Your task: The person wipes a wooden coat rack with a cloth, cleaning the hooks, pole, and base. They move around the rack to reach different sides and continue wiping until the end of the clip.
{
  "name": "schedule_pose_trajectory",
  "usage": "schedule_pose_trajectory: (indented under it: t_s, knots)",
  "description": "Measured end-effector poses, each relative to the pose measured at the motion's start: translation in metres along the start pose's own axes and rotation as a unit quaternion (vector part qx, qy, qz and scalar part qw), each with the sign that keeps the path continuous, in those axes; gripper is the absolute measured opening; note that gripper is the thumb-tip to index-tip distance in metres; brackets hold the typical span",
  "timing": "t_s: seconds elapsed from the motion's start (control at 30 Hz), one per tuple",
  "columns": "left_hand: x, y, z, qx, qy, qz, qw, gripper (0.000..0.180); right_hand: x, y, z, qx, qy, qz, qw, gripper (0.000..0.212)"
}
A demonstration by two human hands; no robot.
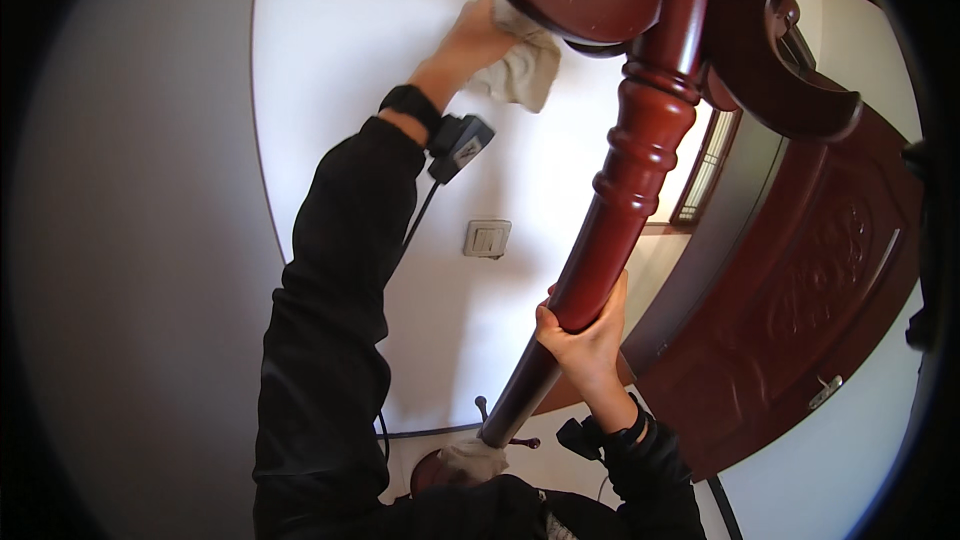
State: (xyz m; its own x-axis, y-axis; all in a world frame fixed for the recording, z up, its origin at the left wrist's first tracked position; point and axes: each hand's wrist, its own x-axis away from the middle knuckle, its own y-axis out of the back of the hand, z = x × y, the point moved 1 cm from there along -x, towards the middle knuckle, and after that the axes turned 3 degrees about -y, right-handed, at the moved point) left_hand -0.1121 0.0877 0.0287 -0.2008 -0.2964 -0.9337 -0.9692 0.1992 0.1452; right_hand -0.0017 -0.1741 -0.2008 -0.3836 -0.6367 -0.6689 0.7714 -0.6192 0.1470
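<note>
A person in black sleeves holds a tall, reddish-brown wooden coat stand, which slants from one o'clock down to six. At twelve o'clock, the left hand pinches a bunched, pale cloth against a curved hook. Between four and five o'clock, the right hand curls around the stand, thumb towards me. Doing this wipe well likely calls for a firm steadying grip, the cloth's loose tail tucked in, and light, even pressure along the hook's curve. The wood looks smooth and glossy, ringed below the hooks. Behind it is a white wall, with a switch plate at the centre; at three o'clock, a carved, dark red door. At six, something pale, perhaps another rag, lies at the stand's foot.
</note>
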Motion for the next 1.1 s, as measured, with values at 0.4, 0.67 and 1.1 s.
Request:
schedule_pose_trajectory:
  t_s: [0.4,0.67,1.1]
  knots:
    - [0.206,0.047,-0.04,0.524,0.309,0.008,0.794,0.046,-0.001,0.008,-0.002,0.002,0.04,0.047,0.998,0.069]
    - [0.307,0.013,-0.106,0.523,0.385,0.017,0.76,0.058,-0.003,0.021,-0.027,-0.1,0.016,0.145,0.984,0.073]
    - [0.27,-0.072,-0.19,-0.008,-0.094,0.338,0.936,0.072,0.088,0.094,-0.009,-0.272,-0.262,0.284,0.882,0.081]
